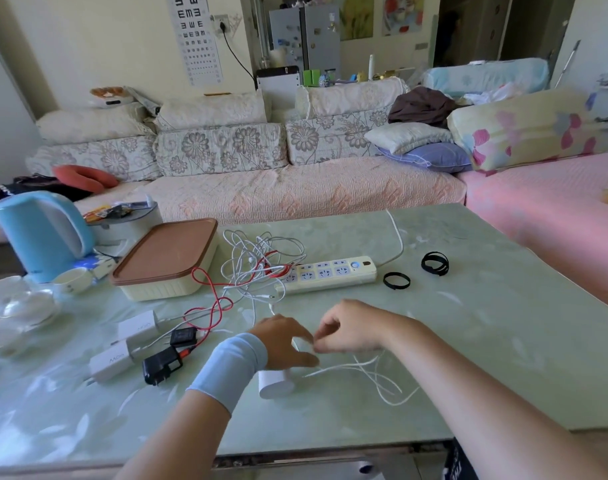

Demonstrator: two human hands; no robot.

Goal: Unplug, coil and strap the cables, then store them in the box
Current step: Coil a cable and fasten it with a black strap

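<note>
The step in hand looks like coiling. The left hand (285, 339) curls its fingers over a thin white cable (375, 374) just above its charger (276, 384). The right hand (351, 329), close beside it, seems to pinch the same cable between curled fingertips, though blur hides the exact grip. The slack lies in loose, springy loops just under the right hand and on its near side. To do this well, I would make the left hand the anchor at the plug end and feed even loops with the right. The cord should follow its own twist, with no tight bends forced at the charger's neck. The charger is a smooth, rounded white block, likely to slide on the glossy table (486, 341). Flat black straps (436, 270) lie beyond the right hand. The ribbed cream box (164, 289), lid on, sits well beyond the left hand, next to a tangle (257, 261) of white and red cords.
</note>
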